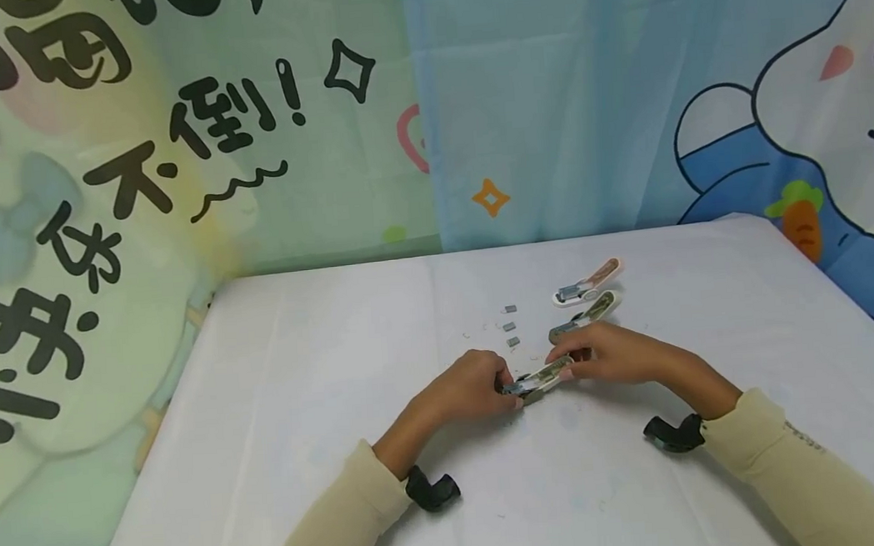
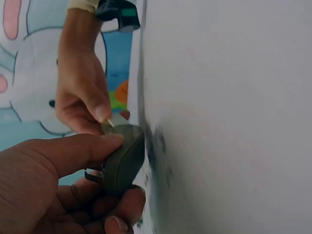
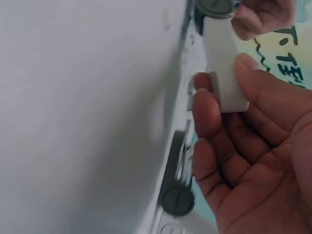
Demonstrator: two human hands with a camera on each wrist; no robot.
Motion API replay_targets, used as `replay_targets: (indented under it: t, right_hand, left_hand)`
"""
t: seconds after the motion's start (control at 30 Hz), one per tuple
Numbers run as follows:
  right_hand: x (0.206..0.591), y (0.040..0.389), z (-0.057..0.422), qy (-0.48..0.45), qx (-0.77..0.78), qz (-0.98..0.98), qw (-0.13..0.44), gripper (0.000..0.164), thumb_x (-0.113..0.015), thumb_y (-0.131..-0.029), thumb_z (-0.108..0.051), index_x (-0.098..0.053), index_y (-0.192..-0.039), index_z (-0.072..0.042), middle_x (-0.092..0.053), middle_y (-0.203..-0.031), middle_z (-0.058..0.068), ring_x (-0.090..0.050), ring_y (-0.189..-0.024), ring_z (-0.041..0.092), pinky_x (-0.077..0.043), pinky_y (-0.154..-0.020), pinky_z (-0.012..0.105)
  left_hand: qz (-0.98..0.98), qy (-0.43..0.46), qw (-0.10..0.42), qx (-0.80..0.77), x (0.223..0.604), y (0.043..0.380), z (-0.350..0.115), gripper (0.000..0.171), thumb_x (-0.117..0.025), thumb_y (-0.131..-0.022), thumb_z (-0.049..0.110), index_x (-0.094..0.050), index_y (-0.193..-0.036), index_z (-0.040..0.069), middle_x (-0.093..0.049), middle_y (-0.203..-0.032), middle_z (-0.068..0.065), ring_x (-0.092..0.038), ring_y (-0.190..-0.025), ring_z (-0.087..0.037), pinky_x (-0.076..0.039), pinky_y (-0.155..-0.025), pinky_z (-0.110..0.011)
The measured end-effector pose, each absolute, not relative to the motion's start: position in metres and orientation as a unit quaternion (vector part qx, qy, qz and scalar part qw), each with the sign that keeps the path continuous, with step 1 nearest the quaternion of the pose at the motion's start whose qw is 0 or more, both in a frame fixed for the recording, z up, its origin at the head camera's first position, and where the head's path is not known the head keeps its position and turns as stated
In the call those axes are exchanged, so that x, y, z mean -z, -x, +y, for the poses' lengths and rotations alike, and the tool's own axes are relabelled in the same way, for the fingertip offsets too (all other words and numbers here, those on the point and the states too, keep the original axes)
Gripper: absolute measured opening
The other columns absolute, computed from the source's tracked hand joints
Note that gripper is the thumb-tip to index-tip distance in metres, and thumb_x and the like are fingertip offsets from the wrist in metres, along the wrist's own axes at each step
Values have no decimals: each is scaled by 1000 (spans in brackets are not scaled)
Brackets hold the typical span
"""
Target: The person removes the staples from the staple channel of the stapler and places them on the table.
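A small stapler [image 1: 539, 379] with a grey end and a pale handle is held between both hands over the white table. My left hand [image 1: 470, 385] pinches its grey end, thumb on top and fingers beneath. A thin metal part juts from that dark end [image 2: 127, 158] in the left wrist view. Thumb and fingers of my right hand [image 1: 622, 352] grip the tip of the pale handle [image 3: 224, 63]. Just beyond the right hand lies a second stapler [image 1: 581, 321], its dark round end [image 3: 178, 200] showing in the right wrist view.
Farther back lies a third stapler [image 1: 588, 282] with an orange-toned handle. Three short grey staple strips [image 1: 510, 327] form a row left of the staplers. Tiny loose bits are scattered around them. A printed curtain [image 1: 533, 117] hangs behind the white table [image 1: 320, 330].
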State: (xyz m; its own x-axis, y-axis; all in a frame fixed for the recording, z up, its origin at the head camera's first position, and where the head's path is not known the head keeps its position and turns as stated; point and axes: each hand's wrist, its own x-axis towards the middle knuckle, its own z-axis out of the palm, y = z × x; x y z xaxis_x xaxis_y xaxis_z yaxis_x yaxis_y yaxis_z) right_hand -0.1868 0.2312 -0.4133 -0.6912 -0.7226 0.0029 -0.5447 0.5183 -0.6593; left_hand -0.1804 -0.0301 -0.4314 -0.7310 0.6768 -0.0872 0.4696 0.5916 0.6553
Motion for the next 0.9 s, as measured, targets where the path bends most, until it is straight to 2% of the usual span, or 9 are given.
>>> replay_targets:
  t: [0.13,0.27,0.4,0.53,0.67,0.77,0.9]
  right_hand:
    - [413,183,246,348,320,873,118,24,-70,-90,-10,-70,-113,-5,-67,-108,7,-56,-80,8,-47,-66,30]
    - [406,177,262,321,315,887,109,26,-70,-90,-9,-68,-116,-3,-67,-106,6,-55,-78,8,-47,-65,29]
    - [399,170,278,277,312,904,90,27,-69,-91,-8,-68,-117,-2,-66,-96,2,-50,-72,10,-43,-58,27]
    - [395,163,293,258,303,916,52,28,-69,-90,-6,-68,-116,-1,-63,-84,-1,-48,-72,10,-41,-57,27]
    - [399,160,303,252,286,924,13,27,-70,-88,-3,-69,-115,-2,-60,-78,-5,-50,-71,9,-43,-59,27]
    - [403,160,304,244,283,927,14,27,-69,-88,-2,-68,-115,-1,-61,-80,-6,-51,-71,7,-44,-59,27]
    - [403,160,299,244,281,928,36,28,-68,-90,-5,-66,-117,1,-65,-90,-2,-54,-76,12,-45,-59,29]
  left_hand:
    - [880,-336,153,-298,428,179,-14,10,-75,-85,15,-70,-85,6,-58,-66,6,-47,-54,-5,-39,-49,-19]
    - [883,-337,135,-298,429,181,4,11,-74,-87,15,-72,-91,5,-58,-69,7,-48,-57,-5,-39,-51,-19]
    - [877,-357,117,-300,433,183,25,14,-74,-88,18,-73,-94,6,-58,-71,8,-46,-58,-4,-38,-53,-18]
    - [871,-379,108,-293,431,186,44,13,-74,-89,22,-74,-85,10,-51,-63,9,-39,-53,-3,-33,-51,-18]
    - [875,-384,95,-278,430,189,56,12,-76,-87,22,-76,-89,10,-53,-63,10,-38,-55,-3,-32,-51,-18]
    - [882,-390,86,-251,433,191,61,19,-78,-85,21,-77,-101,9,-65,-77,10,-47,-66,-2,-36,-63,-16]
    - [893,-388,77,-213,436,194,61,24,-78,-84,22,-76,-104,10,-70,-95,6,-54,-87,-3,-36,-81,-19]
